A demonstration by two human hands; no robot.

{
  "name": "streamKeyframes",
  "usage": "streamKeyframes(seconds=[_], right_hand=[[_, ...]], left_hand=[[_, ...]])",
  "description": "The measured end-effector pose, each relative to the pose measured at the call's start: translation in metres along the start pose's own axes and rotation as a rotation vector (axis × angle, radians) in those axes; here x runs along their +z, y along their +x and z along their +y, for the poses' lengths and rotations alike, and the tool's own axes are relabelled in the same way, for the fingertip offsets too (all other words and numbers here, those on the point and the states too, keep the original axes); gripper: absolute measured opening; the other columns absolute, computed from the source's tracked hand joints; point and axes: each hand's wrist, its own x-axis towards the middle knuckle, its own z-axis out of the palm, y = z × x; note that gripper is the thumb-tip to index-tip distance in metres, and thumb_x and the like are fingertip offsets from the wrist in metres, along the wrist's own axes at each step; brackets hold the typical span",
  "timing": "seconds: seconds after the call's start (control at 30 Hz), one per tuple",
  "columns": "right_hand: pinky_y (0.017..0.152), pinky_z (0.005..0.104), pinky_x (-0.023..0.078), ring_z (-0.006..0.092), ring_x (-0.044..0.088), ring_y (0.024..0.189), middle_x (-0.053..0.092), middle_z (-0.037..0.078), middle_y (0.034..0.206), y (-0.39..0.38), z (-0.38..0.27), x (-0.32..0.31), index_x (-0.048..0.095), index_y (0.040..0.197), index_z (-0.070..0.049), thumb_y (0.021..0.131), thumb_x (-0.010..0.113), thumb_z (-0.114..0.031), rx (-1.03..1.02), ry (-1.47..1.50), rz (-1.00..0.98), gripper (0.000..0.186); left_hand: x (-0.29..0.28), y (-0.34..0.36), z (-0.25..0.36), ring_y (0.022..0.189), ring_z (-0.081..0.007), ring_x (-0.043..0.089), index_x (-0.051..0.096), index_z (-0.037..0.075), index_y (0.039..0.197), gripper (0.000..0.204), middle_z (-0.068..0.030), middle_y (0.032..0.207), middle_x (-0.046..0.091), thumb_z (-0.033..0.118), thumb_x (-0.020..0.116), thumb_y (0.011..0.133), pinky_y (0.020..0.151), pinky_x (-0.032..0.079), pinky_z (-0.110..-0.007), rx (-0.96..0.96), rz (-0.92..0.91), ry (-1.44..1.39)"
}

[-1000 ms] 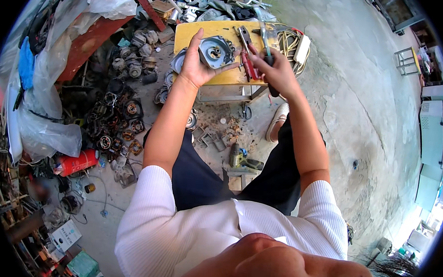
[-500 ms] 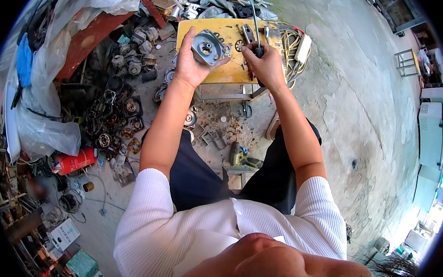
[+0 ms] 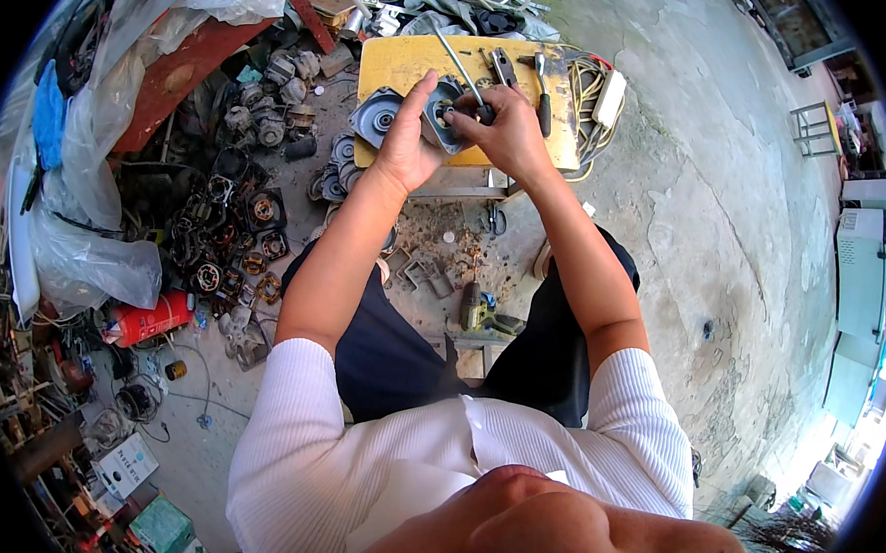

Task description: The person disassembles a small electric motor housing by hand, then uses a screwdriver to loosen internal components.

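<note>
My left hand (image 3: 410, 147) is wrapped around the side of a grey cast-metal motor end cover (image 3: 435, 128), holding it tilted above the yellow bench top (image 3: 399, 56). My right hand (image 3: 508, 135) grips a screwdriver (image 3: 461, 69), whose long shaft points up and to the left. The thumb and fingertips of that hand reach into the cover's hollow; whether they pinch a small part there is hidden. A second grey end cover (image 3: 374, 119) lies on the bench's left edge, beside my left hand. Beyond my right hand lie pliers (image 3: 503, 69) and a black-handled tool (image 3: 544, 97).
A white power strip (image 3: 608, 97) with coiled cables sits at the bench's right side. On the floor between my legs stands a cordless drill (image 3: 478, 310) among metal scraps. Heaped motor parts (image 3: 221, 220) fill the floor at the left, near a red canister (image 3: 155, 317).
My right hand has moved left to the end cover, and the screwdriver's shaft now leans left. My left hand has shifted right, tilting the cover. The second cover has come into fuller view.
</note>
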Motion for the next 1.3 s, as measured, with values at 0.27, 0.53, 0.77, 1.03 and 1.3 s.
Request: streamKeyframes(seconds=[0.27,0.53,0.77,1.03,1.3], right_hand=[[0.071,0.0322,0.051,0.0171,0.064,0.068,0.069,0.008,0.080,0.001,0.005,-0.003,0.070,0.095,-0.006,0.078,0.078,-0.025,0.142,0.272,0.080,0.027],[0.072,0.0365,0.054,0.0247,0.069,0.075,0.071,0.012,0.083,0.012,0.025,-0.018,0.069,0.099,-0.005,0.080,0.076,-0.027,0.290,-0.006,-0.031,0.030],[0.078,0.0446,0.053,0.0357,0.067,0.089,0.070,0.016,0.095,0.011,0.037,0.000,0.070,0.102,-0.009,0.077,0.076,-0.023,0.095,-0.323,0.048,0.029],[0.068,0.0364,0.051,0.0193,0.063,0.071,0.065,0.009,0.082,0.023,0.051,-0.006,0.060,0.114,-0.002,0.091,0.067,-0.029,0.320,0.133,0.111,0.037],[0.078,0.0281,0.049,0.0136,0.055,0.079,0.059,0.004,0.089,-0.004,-0.040,-0.055,0.055,0.140,-0.012,0.096,0.063,-0.021,0.157,0.403,-0.356,0.045]], left_hand=[[-0.009,0.001,0.022,0.104,-0.0230,0.063,0.056,0.010,0.121,0.049,-0.0073,0.114,0.064,0.050,0.059,0.093,0.086,0.055,-0.049,0.125,0.057,-0.048],[-0.017,-0.010,0.045,0.117,-0.0296,0.058,0.052,0.011,0.131,0.060,-0.0110,0.125,0.059,0.053,0.063,0.089,0.101,0.043,-0.064,0.187,0.144,-0.099],[-0.026,-0.009,0.050,0.118,-0.0306,0.057,0.053,0.012,0.131,0.058,-0.0110,0.128,0.058,0.050,0.063,0.089,0.103,0.040,-0.065,0.136,0.103,-0.170],[-0.021,-0.010,0.052,0.116,-0.0312,0.059,0.054,0.011,0.130,0.057,-0.0111,0.124,0.061,0.049,0.064,0.089,0.103,0.042,-0.065,0.119,0.080,-0.188],[-0.022,-0.019,0.061,0.113,-0.0299,0.061,0.057,0.007,0.126,0.064,-0.0124,0.121,0.063,0.060,0.058,0.089,0.097,0.049,-0.058,0.177,0.088,-0.105]])
